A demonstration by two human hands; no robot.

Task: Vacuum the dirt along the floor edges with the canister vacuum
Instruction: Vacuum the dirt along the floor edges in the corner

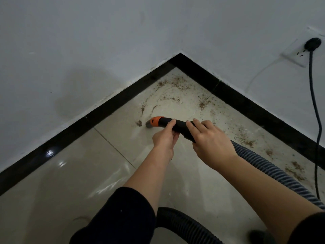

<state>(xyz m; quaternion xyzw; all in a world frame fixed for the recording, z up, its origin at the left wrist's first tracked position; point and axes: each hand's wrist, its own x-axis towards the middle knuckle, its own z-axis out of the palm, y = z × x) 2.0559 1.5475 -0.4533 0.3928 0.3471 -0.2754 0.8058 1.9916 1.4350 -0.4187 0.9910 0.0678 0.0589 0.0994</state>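
Observation:
A black vacuum handle [179, 126] with an orange collar and grey nozzle tip [149, 124] points left, low over the tiled floor [73, 173]. My left hand [164, 139] grips the handle from below, just behind the collar. My right hand [210, 140] grips its rear end from above, where the ribbed grey hose [274, 173] begins. Brown dirt [175, 83] lies scattered in the corner and along the right-hand black skirting [246, 106]. A small clump of dirt [139, 123] sits just left of the nozzle tip.
Two white walls meet at the corner, with the left black skirting [70, 131] running down-left. A black plug [313, 44] sits in a wall socket at the right, and its cord [316, 120] hangs to the floor. A black hose loop [184, 224] lies by my sleeves.

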